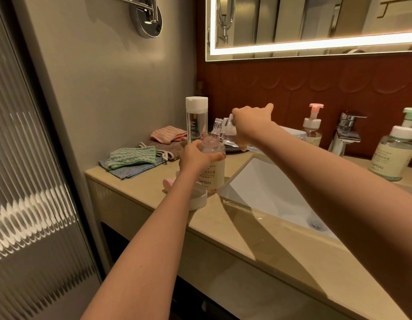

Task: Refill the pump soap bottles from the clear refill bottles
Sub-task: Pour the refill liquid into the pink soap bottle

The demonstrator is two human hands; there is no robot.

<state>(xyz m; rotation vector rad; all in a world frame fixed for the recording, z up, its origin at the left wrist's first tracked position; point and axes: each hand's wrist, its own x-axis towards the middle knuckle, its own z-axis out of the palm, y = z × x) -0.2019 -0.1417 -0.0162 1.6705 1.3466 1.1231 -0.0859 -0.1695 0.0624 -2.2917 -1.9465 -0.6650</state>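
Soap bottle [212, 167] with its pump off stands on the counter [265, 236] just left of the sink [265, 188], and I read that spot as chosen so that any spill runs onto stone or into the basin. My left hand [193, 155] is wrapped and closed around its shoulder just under the open pink neck, which I judge is there to keep it from tipping while liquid goes in. My right hand [249, 125] is closed around a clear refill bottle [225, 131], tilted so its ribbed mouth sits right over the open neck; I cannot tell whether anything is flowing. The pump head [197, 197], white with a pink part, lies on the counter touching the bottle's near side, close by for screwing back on, I suppose. Behind stands a second refill bottle [196, 120], upright and capped in white, likely waiting its turn. Folded cloths [133, 158] lie to the left, handy for wiping drips. Past the sink, on either side of the tap [347, 132], stand a pink-pump bottle [312, 128] and a green-pump bottle [394, 151], both still capped. As for writing, the held bottle reads "YAPING" under a line of Chinese characters and the letters "UDS", the rest of that word hidden by my fingers. The green one also shows "YAPING". The capped refill bottle has vertical letters, "MY B" being all I can make out.
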